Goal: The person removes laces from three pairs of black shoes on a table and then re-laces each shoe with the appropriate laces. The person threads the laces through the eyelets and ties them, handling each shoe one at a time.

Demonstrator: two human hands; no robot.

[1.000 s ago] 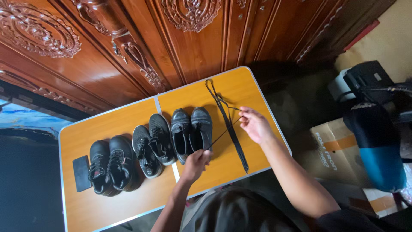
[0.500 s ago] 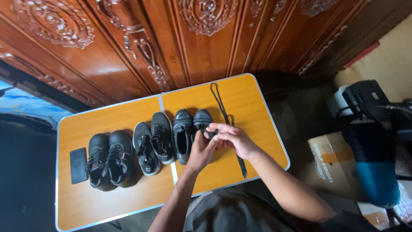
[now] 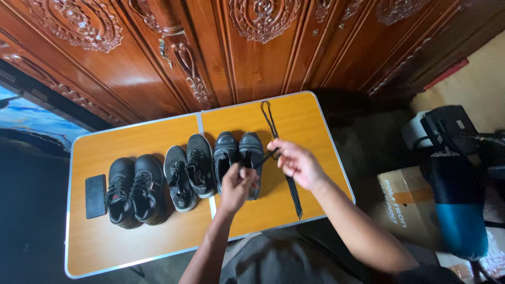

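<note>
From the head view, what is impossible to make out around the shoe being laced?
- Eyelets of the right-hand shoe: covered by the left hand.
- Lace end in the right hand: hidden in the fingers, too thin.
- Whether the loose lace on the table is one lace or two: too small.
- The person's lap: cut off by the bottom edge.

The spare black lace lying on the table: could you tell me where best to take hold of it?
Probably at the looped far end of the lace, from above. That end lies on bare table, beyond the shoes and both hands; its middle passes under the right hand.
</note>
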